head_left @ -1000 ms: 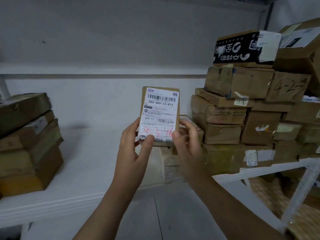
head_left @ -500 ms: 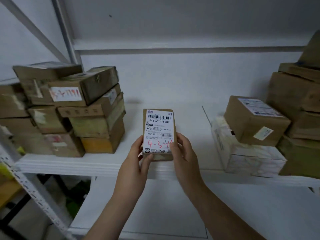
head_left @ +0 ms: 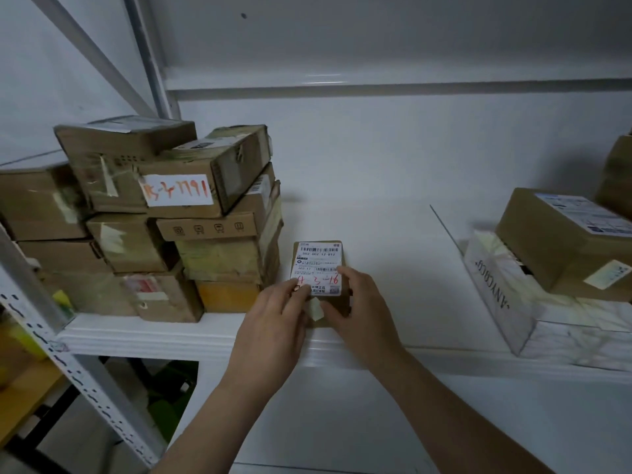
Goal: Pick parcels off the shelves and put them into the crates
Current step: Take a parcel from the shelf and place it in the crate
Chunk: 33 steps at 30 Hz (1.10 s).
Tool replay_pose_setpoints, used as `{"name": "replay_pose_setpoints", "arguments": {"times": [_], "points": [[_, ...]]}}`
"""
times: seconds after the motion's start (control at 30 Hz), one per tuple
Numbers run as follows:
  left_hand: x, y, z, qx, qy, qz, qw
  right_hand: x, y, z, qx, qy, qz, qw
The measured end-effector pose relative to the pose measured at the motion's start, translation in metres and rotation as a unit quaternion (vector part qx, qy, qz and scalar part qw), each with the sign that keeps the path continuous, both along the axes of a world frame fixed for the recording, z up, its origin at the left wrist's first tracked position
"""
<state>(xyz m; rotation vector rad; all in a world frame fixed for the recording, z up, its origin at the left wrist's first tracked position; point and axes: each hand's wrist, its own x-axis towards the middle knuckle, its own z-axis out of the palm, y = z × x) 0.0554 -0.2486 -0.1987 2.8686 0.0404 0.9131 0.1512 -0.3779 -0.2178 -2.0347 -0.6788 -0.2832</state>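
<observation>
Parcel [head_left: 319, 265], flat rectangular white-labelled brown cardboard, is gripped at its lower end by left hand [head_left: 273, 323] and right hand [head_left: 359, 313].

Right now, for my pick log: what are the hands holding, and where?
The left hand and right hand pinch the small labelled parcel by its lower half.

**Tally on the shelf, kind by kind**

Roughly ten stacked brown cardboard boxes [head_left: 205, 227] at left; exact number lost to blur. At right, two more: one white-labelled brown cardboard box [head_left: 561, 241] and one brown box cut off by the frame edge [head_left: 615, 172]. One white marbled carton [head_left: 533, 313]. One small flat brown cardboard parcel [head_left: 319, 265]. Two hands: left hand [head_left: 273, 323], right hand [head_left: 362, 313]. One white shelf [head_left: 376, 234]. One grey perforated upright post [head_left: 78, 378].
</observation>
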Motion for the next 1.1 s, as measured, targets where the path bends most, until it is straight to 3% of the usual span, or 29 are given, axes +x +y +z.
{"name": "replay_pose_setpoints", "arguments": {"times": [0.13, 0.33, 0.43, 0.57, 0.77, 1.1], "points": [[0.005, 0.018, 0.005, 0.069, -0.001, -0.04, 0.997, 0.007, 0.018, 0.004, -0.019, 0.007, 0.041, 0.999], [0.015, 0.024, 0.017, 0.066, 0.004, -0.069, 0.995, 0.014, 0.017, 0.007, -0.057, 0.041, 0.072, 0.995], [0.021, 0.014, 0.023, 0.053, -0.008, -0.096, 0.994, 0.014, -0.012, 0.01, -0.081, 0.014, 0.022, 0.996], [0.035, -0.012, 0.028, 0.028, -0.026, -0.142, 0.989, 0.007, -0.066, 0.024, -0.043, -0.034, -0.071, 0.996], [0.066, -0.072, 0.032, -0.024, -0.001, -0.215, 0.976, 0.003, -0.152, 0.053, -0.02, -0.111, -0.22, 0.969], [0.121, -0.215, 0.05, -0.107, 0.001, -0.305, 0.946, 0.003, -0.27, 0.067, -0.063, -0.081, -0.31, 0.945]]}}
